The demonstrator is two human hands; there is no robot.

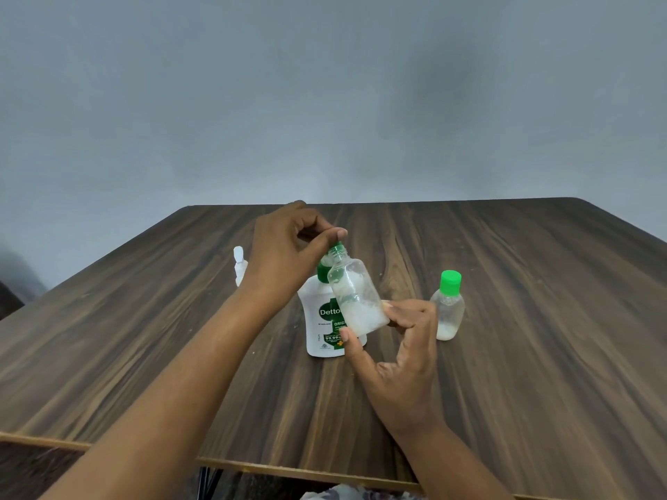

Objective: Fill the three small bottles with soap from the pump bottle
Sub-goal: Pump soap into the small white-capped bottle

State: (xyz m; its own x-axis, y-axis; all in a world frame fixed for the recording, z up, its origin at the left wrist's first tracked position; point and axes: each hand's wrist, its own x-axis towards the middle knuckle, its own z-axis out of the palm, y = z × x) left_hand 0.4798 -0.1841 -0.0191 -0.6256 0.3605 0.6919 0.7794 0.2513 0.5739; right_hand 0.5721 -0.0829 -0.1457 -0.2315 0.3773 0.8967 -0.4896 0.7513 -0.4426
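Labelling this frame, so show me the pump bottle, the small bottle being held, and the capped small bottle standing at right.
pump bottle (318, 328): head view, white labelled front.
held small bottle (355, 295): head view, clear body.
capped small bottle (448, 312): head view, clear body.

One wide-angle view from the head, facing forward and down across a wooden table (505, 319) to a grey wall (325, 102); close over left hand (285, 254) and right hand (400, 344).

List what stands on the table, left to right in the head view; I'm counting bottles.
White-topped small bottle → pump bottle → green-capped small bottle. The open small bottle held in the right hand overlaps the pump bottle: omitted.
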